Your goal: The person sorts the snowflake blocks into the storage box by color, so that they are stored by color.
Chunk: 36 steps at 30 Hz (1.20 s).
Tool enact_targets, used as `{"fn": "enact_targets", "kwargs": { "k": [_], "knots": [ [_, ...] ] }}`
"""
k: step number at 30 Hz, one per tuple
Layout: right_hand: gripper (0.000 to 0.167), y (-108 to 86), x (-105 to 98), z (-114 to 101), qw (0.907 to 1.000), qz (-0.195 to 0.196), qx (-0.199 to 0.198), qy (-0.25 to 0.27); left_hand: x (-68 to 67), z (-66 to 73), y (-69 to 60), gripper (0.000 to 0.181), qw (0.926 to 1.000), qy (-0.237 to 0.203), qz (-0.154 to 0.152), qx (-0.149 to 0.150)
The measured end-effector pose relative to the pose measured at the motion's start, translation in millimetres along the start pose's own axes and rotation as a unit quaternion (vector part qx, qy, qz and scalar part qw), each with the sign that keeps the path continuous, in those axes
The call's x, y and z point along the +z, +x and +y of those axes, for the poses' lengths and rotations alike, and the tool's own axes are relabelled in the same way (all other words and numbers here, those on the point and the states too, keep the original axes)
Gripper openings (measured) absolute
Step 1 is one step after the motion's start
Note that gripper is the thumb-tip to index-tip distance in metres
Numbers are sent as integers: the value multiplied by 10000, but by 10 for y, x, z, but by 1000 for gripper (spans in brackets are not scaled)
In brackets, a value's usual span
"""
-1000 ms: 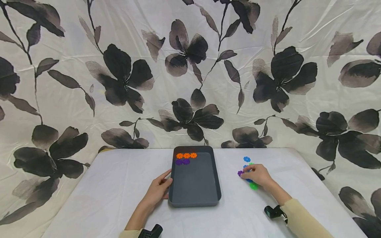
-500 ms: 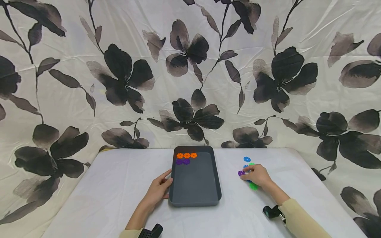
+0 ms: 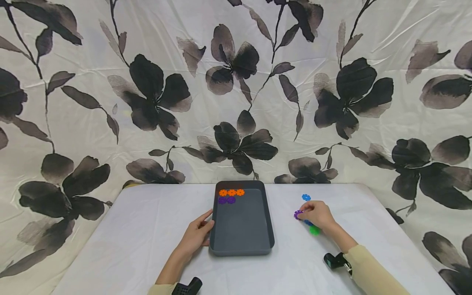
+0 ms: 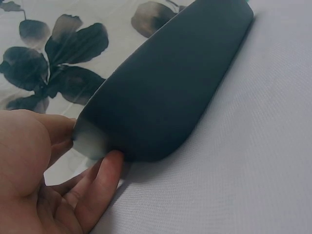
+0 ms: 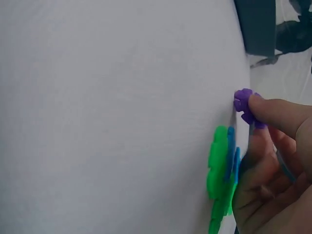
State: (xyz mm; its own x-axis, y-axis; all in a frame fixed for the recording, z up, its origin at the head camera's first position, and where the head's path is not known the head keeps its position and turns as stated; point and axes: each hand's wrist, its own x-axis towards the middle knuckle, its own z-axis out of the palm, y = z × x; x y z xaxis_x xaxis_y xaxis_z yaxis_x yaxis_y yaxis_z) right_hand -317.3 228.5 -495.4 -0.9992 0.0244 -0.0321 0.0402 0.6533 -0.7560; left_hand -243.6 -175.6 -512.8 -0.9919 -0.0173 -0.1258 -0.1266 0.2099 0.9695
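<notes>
My left hand [image 3: 197,234] holds the left wall of a dark grey tray [image 3: 241,250]; in the left wrist view its fingers [image 4: 105,183] touch the outer side near the corner. Inside the tray, at the far left, lie a row of orange flower-shaped pieces [image 3: 231,192] and two purple ones [image 3: 226,200]. Right of the tray, my right hand [image 3: 320,215] pinches a purple flower-shaped piece [image 5: 245,103] between thumb and fingers. Beneath and beside that hand are green pieces [image 5: 217,163] and blue pieces [image 5: 230,151], partly hidden by it.
One blue flower piece [image 3: 306,197] lies apart, beyond the right hand. A white cloth covers the table [image 3: 140,229]. Behind it hangs a light curtain [image 3: 236,102] with dark flowers.
My right hand's fingers have shifted slightly and now pinch the purple piece, and the hand covers more of the blue and green pieces. The left hand and tray stay in place.
</notes>
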Motion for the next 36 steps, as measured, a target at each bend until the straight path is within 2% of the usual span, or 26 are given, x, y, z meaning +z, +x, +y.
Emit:
{"fn": "enact_targets", "kwargs": {
  "k": [4, 9, 14, 30, 36],
  "knots": [
    [14, 26, 19, -43, 9978, -200, 182, 599, -2, -2, 6, 49, 10000, 35, 15, -17],
    [22, 68, 57, -117, 9843, -555, 510, 1598, 2, 3, 10, 49, 10000, 51, 24, -29],
    [23, 75, 79, -234, 9734, -805, 503, 2085, 3, -11, 15, 49, 10000, 53, 36, -44],
    [29, 93, 182, -543, 9446, -1109, 364, 3068, -4, 0, -4, 49, 10000, 61, 37, -43],
    [31, 81, 220, -716, 9432, -1166, 319, 3095, 0, 13, -4, 49, 9999, 97, 42, -27]
  ]
}}
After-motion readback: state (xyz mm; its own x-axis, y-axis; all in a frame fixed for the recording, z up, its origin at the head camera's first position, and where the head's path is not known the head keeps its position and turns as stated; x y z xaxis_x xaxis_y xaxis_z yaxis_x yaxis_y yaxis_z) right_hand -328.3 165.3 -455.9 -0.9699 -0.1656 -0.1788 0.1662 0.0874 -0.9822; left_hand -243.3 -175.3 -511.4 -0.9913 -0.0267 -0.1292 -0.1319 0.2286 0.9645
